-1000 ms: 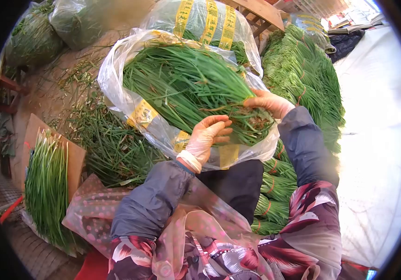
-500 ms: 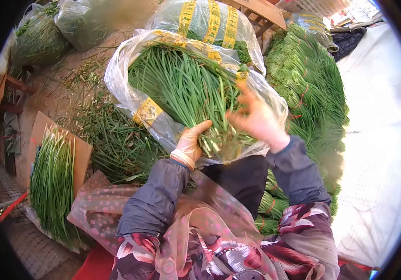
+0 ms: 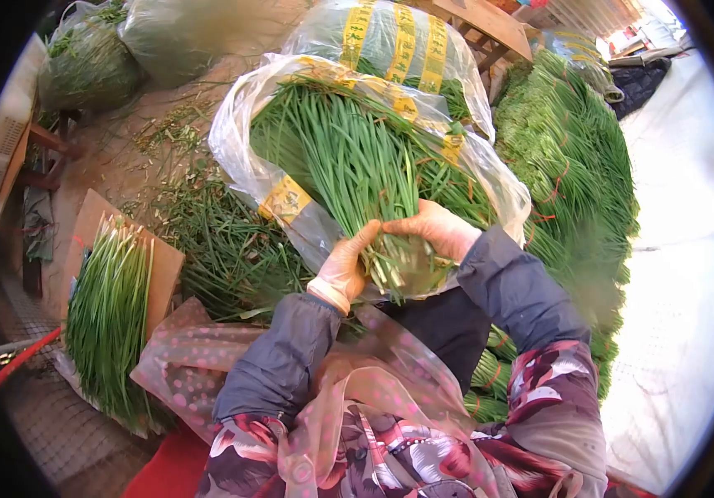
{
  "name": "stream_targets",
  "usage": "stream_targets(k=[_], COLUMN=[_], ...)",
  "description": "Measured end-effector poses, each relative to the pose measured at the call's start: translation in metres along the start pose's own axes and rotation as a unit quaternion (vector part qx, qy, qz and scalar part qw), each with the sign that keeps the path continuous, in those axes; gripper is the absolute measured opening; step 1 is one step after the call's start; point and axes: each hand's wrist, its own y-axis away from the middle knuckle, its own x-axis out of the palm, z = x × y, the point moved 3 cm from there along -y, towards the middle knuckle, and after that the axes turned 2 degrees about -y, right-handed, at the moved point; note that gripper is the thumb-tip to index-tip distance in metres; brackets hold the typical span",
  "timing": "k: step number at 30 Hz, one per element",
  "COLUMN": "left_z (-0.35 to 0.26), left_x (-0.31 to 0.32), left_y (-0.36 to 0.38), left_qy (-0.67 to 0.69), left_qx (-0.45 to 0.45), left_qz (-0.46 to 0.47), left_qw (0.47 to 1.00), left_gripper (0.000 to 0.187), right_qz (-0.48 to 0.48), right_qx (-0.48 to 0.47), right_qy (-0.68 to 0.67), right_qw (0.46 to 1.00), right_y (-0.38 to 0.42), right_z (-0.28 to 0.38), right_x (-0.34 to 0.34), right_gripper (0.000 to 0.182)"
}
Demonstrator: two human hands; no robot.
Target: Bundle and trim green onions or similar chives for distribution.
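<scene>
A bunch of garlic chives (image 3: 365, 170) lies over the opening of a clear plastic bag (image 3: 237, 137) with yellow printed bands, its pale cut ends toward me. My left hand (image 3: 342, 267), in a thin glove, is closed around the left side of the bunch near those ends. From the right, my right hand (image 3: 442, 231) grips the same stems, its thumb meeting the left thumb on top. The undersides of both hands' fingers are hidden by the stems. More loose chives (image 3: 461, 187) lie in the bag to the right of the bunch.
Tied chive bundles (image 3: 577, 166) are heaped along the right, beside a white sheet (image 3: 672, 207). At left, chives (image 3: 112, 307) rest against a board (image 3: 166, 266). Leaf scraps (image 3: 224, 241) cover the ground. Full bags (image 3: 91, 70) and a wooden bench (image 3: 481, 25) stand behind.
My right hand, raised and blurred over the bag before, has come down and closed on the stems beside the left hand. The whole view has shifted slightly; my left hand keeps its hold.
</scene>
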Motion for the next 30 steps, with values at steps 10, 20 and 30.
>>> stream_targets(k=[10,20,30], left_z=[-0.002,0.008,0.026], left_x=[0.006,-0.006,0.041], left_y=[-0.002,-0.01,-0.046], left_qy=[-0.184,-0.059,-0.09], left_qx=[0.11,0.05,0.082], left_qz=[-0.053,-0.108,-0.092], left_qw=[0.975,0.991,0.988], left_gripper=[0.037,0.018,0.022], right_qz=[0.052,-0.266,-0.164], right_qx=[0.03,0.03,-0.166], right_qy=[0.034,0.751,0.331], right_qw=[0.998,0.603,0.914], right_y=[-0.016,0.042,0.138], right_z=[-0.014,0.116,0.185], right_x=[-0.001,-0.064,-0.051], right_gripper=[0.063,0.081,0.044])
